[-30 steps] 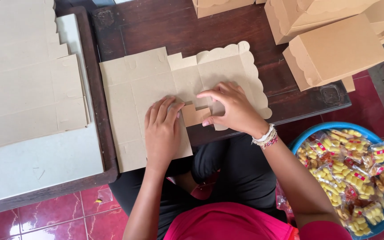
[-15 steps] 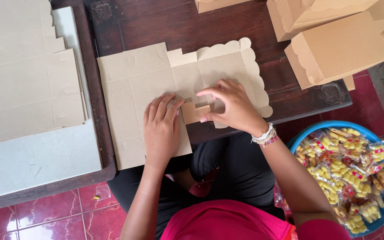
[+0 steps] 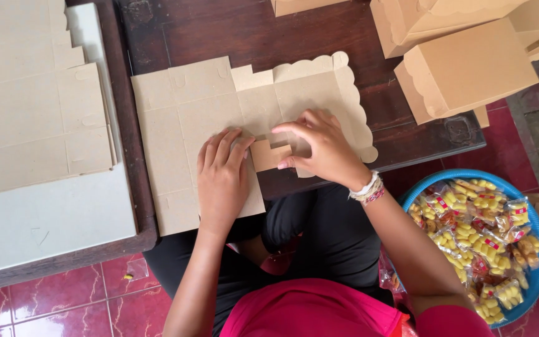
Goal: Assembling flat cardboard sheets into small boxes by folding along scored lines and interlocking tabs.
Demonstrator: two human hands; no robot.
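the fingers (image 3: 294, 130) of the right hand (image 3: 322, 150) are bent and pinched on a small notched flap (image 3: 268, 155) at the lower edge of the flat cardboard box blank (image 3: 207, 118), thumb under the flap's right end, fingertips on the card just above it. just left of the flap the left hand (image 3: 223, 178) lies palm down on the blank, its fingers together and straight, pressing the card flat and gripping nothing. a beaded bracelet (image 3: 369, 189) circles the right wrist, down and right of the flap.

the blank lies unfolded on the dark wooden bench (image 3: 219, 31), its scalloped edge running along the top and right side, its lower left corner hanging past the bench edge over the person's lap. left of the blank a stack of flat cardboard sheets (image 3: 26, 100) rests on a pale board (image 3: 51, 218). up and right of the blank stand folded cardboard boxes (image 3: 469, 65), the nearest tilted with a scalloped lid edge. below and right of the blank, on the red tiled floor (image 3: 70, 299), sits a blue basin (image 3: 534, 274) heaped with small packets of yellow snacks (image 3: 475, 237).
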